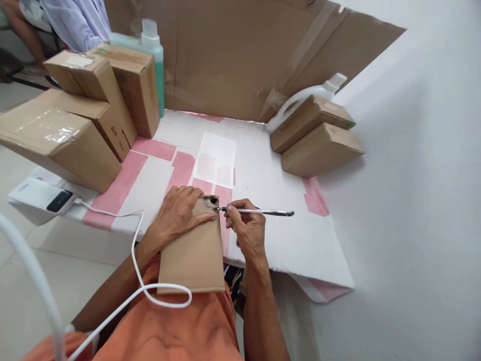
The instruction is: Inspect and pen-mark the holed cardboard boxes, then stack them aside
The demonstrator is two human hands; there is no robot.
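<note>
A flat brown cardboard box (193, 255) leans between my body and the near table edge. Its far right corner has a ragged dark hole (213, 200) with torn or scuffed card around it. My left hand (178, 213) grips the box's far left part, the thumb lying across its face below the hole. Pinched in my right hand (246, 225) is a slim silver-and-black pen (276, 212), held almost level. Its tip points left and is at the box's right edge, just below the hole; whether it touches cannot be made out.
Cardboard boxes (60, 130) and a green-liquid bottle (160, 75) stand left. Two boxes (319, 150) and a white bottle (300, 100) are at right. A paper sheet (215, 159) lies ahead. A white cable (137, 260) from a power bank (41, 195) crosses my left arm. Another person sits behind.
</note>
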